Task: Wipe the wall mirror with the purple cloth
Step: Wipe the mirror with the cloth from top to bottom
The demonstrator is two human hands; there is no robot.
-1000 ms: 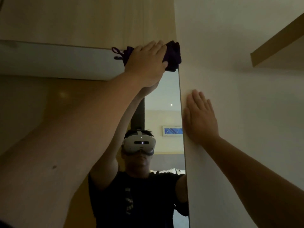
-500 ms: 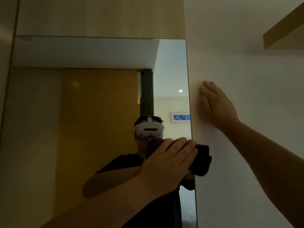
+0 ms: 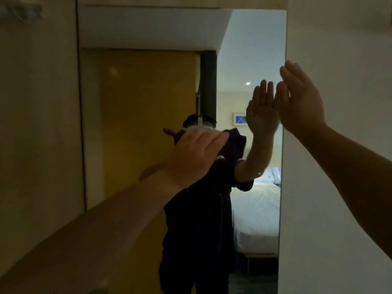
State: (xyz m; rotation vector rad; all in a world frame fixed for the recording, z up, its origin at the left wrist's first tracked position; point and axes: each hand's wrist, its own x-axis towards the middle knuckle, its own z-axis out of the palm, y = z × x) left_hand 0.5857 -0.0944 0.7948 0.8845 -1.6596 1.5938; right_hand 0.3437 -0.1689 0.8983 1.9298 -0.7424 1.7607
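A tall wall mirror fills the middle of the view and reflects me, a yellow door and a bed. My left hand presses the bunched purple cloth flat against the glass near its middle height. The cloth shows past my fingertips, and a small purple end sticks out to the left of my hand. My right hand is raised with fingers together and straight, held at the mirror's right edge; whether it touches the wall I cannot tell. Its reflection shows in the glass beside it.
A white wall runs along the mirror's right edge. A beige wood panel borders the mirror on the left, and wood trim runs above it.
My left hand with the cloth swept down from the mirror's top right corner, then left toward the middle. My right hand shifted from flat on the white wall to the mirror's edge.
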